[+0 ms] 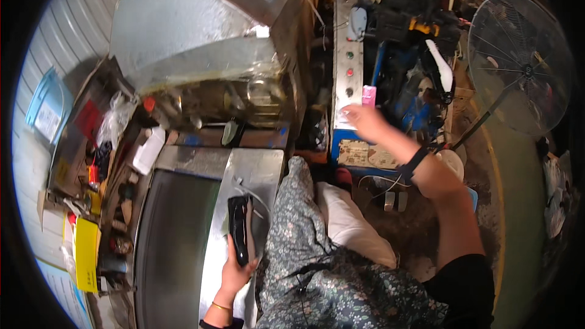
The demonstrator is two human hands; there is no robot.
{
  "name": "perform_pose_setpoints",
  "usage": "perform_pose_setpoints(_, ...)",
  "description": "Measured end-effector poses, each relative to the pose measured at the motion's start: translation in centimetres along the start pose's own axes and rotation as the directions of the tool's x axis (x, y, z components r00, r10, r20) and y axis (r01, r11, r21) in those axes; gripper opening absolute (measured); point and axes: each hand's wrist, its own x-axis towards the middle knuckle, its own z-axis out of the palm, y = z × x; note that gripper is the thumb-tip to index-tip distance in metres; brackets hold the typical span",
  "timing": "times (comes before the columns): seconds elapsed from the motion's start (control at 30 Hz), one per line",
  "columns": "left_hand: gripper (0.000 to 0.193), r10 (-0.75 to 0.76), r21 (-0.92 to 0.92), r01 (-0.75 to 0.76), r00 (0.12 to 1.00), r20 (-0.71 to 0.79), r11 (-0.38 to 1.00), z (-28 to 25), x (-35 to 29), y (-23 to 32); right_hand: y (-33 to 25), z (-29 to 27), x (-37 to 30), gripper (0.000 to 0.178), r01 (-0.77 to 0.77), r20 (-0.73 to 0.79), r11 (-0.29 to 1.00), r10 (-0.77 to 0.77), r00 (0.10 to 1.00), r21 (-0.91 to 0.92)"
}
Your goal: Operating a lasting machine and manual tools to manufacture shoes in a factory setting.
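My left hand (234, 273) is closed round the near end of a glossy black shoe (240, 225) with a greyish side. The shoe is held over the pale metal ledge (228, 176) beside the dark conveyor belt (177, 250). My right hand (367, 124) reaches forward to the near end of a white control panel (349, 55) with buttons. Its fingers are bent together at the panel's surface, and what lies under the fingertips is too small to make out. A pink item (368, 95) sits just beyond that hand.
A large metal machine hood (189, 24) stands ahead on the left. On the right is a round floor fan (528, 73). A white sole-shaped piece (440, 64) lies among dark machine parts. Cluttered shelving on the left holds a yellow box (86, 254); a blue bucket (47, 106) stands behind.
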Motion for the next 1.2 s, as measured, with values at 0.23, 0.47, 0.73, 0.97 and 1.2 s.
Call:
perform_pose_setpoints(0.23, 0.089, 0.092, 0.6, -0.172, 0.982, 0.162, 0.781, 4.6, -3.6, -2.3, 3.3, -22.2, -0.6, 0.069, -0.486, -0.666, 0.594, -0.115, 0.737, -0.641)
perform_pose_setpoints(0.47, 0.053, -0.003, -0.228, 0.002, 1.0, -0.003, 0.974, 6.0, -1.0, 4.8, 4.4, -16.9, -4.2, 0.071, -0.214, -0.677, 0.763, -0.361, 0.642, -0.61)
perform_pose_setpoints(0.73, 0.069, 0.331, -0.889, -0.289, 0.928, -0.169, 0.355, 8.3, 7.1, 15.0, -11.6, 8.0, -18.3, 0.102, 0.378, -0.253, 0.742, -0.283, 0.925, 0.553)
perform_pose_setpoints(0.97, 0.052, 0.073, -0.391, -0.095, 0.995, -0.069, 0.915, 2.3, 5.5, 11.7, -12.0, 9.7, -18.2, 0.085, -0.603, 0.659, 0.298, -0.144, 0.738, 0.74)
perform_pose_setpoints(1.2, 0.033, 0.236, -0.349, -0.298, 0.949, -0.208, 0.888, 5.2, 1.9, 8.3, -7.4, 11.5, -24.2, 0.052, -0.894, 0.86, 0.293, 0.291, 0.42, 0.338)
